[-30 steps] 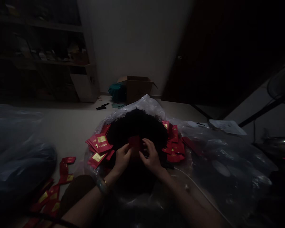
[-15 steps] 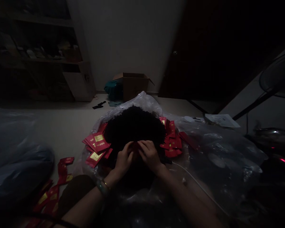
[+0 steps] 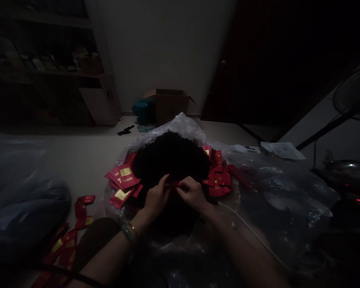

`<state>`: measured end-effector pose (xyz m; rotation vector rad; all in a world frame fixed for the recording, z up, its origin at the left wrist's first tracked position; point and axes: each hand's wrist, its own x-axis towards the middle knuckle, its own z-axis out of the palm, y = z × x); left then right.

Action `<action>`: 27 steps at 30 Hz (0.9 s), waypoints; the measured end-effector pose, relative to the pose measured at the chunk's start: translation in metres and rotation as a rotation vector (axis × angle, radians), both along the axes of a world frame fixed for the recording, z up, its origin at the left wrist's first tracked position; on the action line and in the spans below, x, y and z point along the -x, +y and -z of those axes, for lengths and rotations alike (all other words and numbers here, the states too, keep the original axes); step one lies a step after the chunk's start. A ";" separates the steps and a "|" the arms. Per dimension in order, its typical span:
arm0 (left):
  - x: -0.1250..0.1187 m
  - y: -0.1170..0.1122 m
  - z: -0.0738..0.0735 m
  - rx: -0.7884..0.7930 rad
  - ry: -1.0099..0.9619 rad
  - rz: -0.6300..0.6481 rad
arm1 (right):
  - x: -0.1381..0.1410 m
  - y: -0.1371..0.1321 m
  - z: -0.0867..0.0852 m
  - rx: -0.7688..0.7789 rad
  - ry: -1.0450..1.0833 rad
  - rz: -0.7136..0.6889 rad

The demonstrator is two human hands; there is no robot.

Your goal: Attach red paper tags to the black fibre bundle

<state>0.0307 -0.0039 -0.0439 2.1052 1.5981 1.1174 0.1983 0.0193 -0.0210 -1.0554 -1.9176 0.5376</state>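
The room is dim. My left hand (image 3: 156, 197) and my right hand (image 3: 192, 194) meet over a black pile (image 3: 171, 158) heaped on clear plastic sheeting (image 3: 276, 196). Both hands pinch a small red packet (image 3: 173, 184) between their fingertips; it shows only as a thin red strip. A bangle sits on my left wrist. Red packets with gold labels (image 3: 123, 180) lie fanned out to the left of the pile, and more red packets (image 3: 217, 176) lie to its right.
More red packets (image 3: 78, 216) trail over the floor at lower left, beside a bluish plastic bag (image 3: 21, 200). An open cardboard box (image 3: 168, 105) and a teal bundle stand by the far wall. Shelves fill the left; a white cable (image 3: 246, 228) runs past my right forearm.
The red packet, held flat and facing me a second ago, is now turned or folded to a thin strip. My hands have drawn closer together over the black pile.
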 end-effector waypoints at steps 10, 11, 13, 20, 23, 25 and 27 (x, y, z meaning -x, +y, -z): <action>0.008 -0.003 -0.012 -0.335 0.552 0.018 | -0.002 0.000 -0.016 0.702 0.369 -0.184; 0.009 -0.003 -0.012 -0.366 0.551 0.034 | -0.001 -0.001 -0.016 0.738 0.355 -0.200; 0.009 -0.003 -0.013 -0.428 0.538 0.059 | 0.000 -0.002 -0.014 0.761 0.329 -0.196; 0.009 0.000 -0.012 -0.486 0.413 0.036 | 0.011 -0.007 -0.004 0.609 0.387 -0.198; 0.009 0.000 -0.008 -0.424 0.394 0.052 | 0.010 -0.007 -0.008 0.644 0.337 -0.256; 0.009 0.000 -0.006 -0.392 0.395 0.065 | 0.008 -0.006 -0.011 0.691 0.322 -0.294; 0.008 0.000 -0.006 -0.388 0.394 0.090 | 0.006 -0.004 -0.010 0.750 0.332 -0.339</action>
